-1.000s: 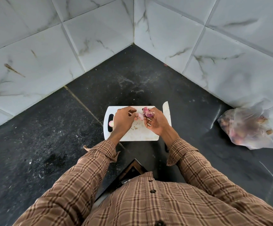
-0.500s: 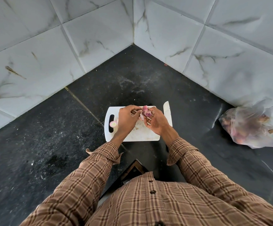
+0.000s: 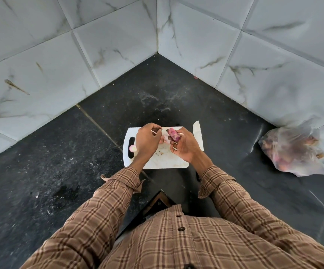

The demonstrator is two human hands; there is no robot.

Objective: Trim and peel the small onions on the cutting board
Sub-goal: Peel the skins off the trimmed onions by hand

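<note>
Over the cutting board, the right hand gripped the onion while the left hand, at its nine o'clock, pinched loose skin, best pulled away gently in one strip.

A clear plastic bag of onions lies on the black counter against the tiled wall.

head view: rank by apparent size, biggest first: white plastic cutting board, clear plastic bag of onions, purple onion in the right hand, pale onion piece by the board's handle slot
1-2. White plastic cutting board and clear plastic bag of onions: look alike in extent, and hands hide part of the board, so unranked.
3. Purple onion held in the right hand.
4. Pale onion piece by the handle slot, partly hidden by the left hand.
</note>
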